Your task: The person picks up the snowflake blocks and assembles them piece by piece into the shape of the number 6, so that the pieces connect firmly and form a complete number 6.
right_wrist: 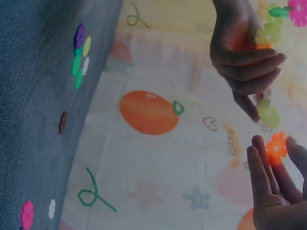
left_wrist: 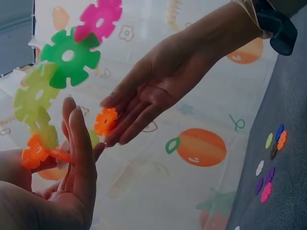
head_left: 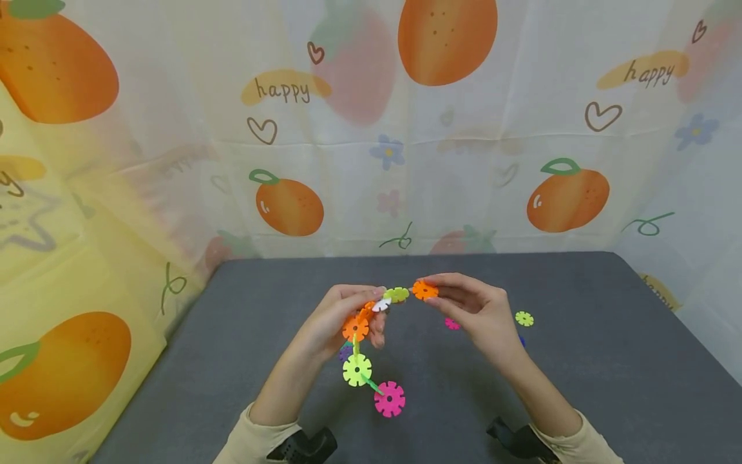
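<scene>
A chain of notched discs (head_left: 356, 370) is held above the surface (head_left: 603, 386) in the left grip (head_left: 332, 317), with a pink disc (head_left: 390, 399) at one end. An orange disc (head_left: 425, 290) is pinched between thumb and fingers in the right grip (head_left: 480, 308), just beside but apart from the chain's yellow-green disc (head_left: 397, 295). Loose discs (head_left: 524, 318) are scattered beyond the hands.

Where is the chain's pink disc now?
In the head view, the pink disc shows low near the centre, below the left hand, joined to a green disc.
</scene>
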The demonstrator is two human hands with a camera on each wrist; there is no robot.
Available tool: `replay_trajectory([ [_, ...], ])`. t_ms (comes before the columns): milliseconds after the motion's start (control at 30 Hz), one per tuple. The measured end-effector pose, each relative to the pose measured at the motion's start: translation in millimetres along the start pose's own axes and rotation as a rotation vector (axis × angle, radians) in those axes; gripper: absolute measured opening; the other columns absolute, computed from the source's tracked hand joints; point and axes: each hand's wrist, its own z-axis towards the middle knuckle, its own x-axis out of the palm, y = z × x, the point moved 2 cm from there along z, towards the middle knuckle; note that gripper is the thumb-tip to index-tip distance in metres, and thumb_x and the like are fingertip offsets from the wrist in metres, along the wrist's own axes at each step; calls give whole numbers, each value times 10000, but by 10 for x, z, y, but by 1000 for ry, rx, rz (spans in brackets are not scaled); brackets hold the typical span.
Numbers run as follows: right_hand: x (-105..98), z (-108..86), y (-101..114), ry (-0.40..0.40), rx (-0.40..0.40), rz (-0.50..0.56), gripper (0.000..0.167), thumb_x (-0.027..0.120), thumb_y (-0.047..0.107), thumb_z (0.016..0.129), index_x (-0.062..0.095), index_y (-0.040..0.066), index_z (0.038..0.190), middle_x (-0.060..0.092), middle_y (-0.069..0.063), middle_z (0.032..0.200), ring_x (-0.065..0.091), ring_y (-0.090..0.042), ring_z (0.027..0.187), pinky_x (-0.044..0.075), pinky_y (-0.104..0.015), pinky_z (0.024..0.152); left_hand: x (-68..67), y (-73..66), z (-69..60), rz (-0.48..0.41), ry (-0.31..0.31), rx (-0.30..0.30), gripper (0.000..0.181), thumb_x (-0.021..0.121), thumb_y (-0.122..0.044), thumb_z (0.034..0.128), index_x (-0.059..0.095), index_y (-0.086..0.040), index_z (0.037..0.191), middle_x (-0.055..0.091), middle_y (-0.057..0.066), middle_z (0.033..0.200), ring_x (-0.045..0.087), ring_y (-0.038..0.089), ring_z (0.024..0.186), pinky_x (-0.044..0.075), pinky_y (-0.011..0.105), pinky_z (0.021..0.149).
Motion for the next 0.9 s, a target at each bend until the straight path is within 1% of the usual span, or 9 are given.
replay_trajectory([
  [100, 10, -5, 15, -2, -11, -23, 327, 719, -3, 838, 675, 5, 1161, 720, -23, 1132, 707, -151, 1015, 573, -270, 872, 12, -7, -4, 28, 3, 17, 255, 540, -217, 999, 635, -33, 849, 621, -1, 588, 655, 108, 499, 594, 274, 598],
  [200, 20, -9, 33, -4, -12, -46, 336, 735, 4, 824, 684, 18, 1156, 721, -40, 1127, 709, -152, 1004, 574, -266, 867, 21, -10, -11, 52, 11, 29, 261, 533, -215, 1001, 631, -33, 842, 619, 0, 586, 655, 106, 495, 590, 269, 588],
  [333, 25, -16, 55, 22, -16, -68, 344, 741, 5, 818, 686, 34, 1157, 712, -92, 1132, 712, -146, 995, 577, -264, 860, 26, -7, -15, 74, 14, 36, 265, 525, -209, 1002, 622, -15, 849, 616, 4, 583, 654, 108, 492, 584, 263, 575],
  [467, 16, -19, 65, 52, -53, -131, 353, 745, 3, 812, 694, 72, 1154, 706, -113, 1120, 714, -130, 975, 580, -259, 850, 37, -2, -17, 120, 20, 45, 287, 533, -222, 1003, 630, 5, 857, 628, 11, 593, 663, 120, 506, 586, 271, 590],
  [533, 16, -23, 73, 65, -86, -153, 362, 744, -15, 806, 694, 64, 1155, 700, -124, 1116, 712, -123, 973, 580, -261, 849, 43, -2, -20, 143, 17, 48, 293, 543, -231, 1001, 641, 25, 898, 635, 14, 601, 665, 126, 512, 588, 277, 599],
  [600, 22, -26, 81, 78, -114, -168, 365, 745, -28, 799, 694, 51, 1152, 695, -123, 1116, 709, -110, 977, 580, -264, 849, 46, 3, -23, 154, 16, 50, 304, 545, -224, 1001, 636, 65, 972, 639, 15, 608, 668, 127, 513, 591, 284, 600],
  [733, 41, -32, 93, 89, -174, -201, 363, 758, -42, 781, 696, 26, 1133, 692, -114, 1114, 703, -90, 984, 583, -270, 841, 48, 17, -20, 151, 15, 43, 342, 541, -203, 1002, 602, 118, 1101, 652, 8, 625, 679, 122, 528, 598, 292, 606],
  [833, 43, -34, 93, 84, -208, -224, 358, 756, -44, 783, 696, 18, 1130, 692, -118, 1119, 699, -83, 991, 582, -262, 838, 49, 30, -3, 129, 30, 25, 346, 558, -212, 996, 604, 115, 1099, 686, 14, 675, 697, 125, 571, 608, 314, 641],
  [900, 37, -36, 88, 84, -215, -225, 361, 748, -46, 791, 693, 21, 1141, 695, -128, 1147, 697, -84, 1013, 578, -259, 847, 49, 35, 9, 121, 43, 22, 326, 577, -217, 986, 629, 81, 1107, 728, 34, 770, 697, 126, 594, 610, 321, 667],
])
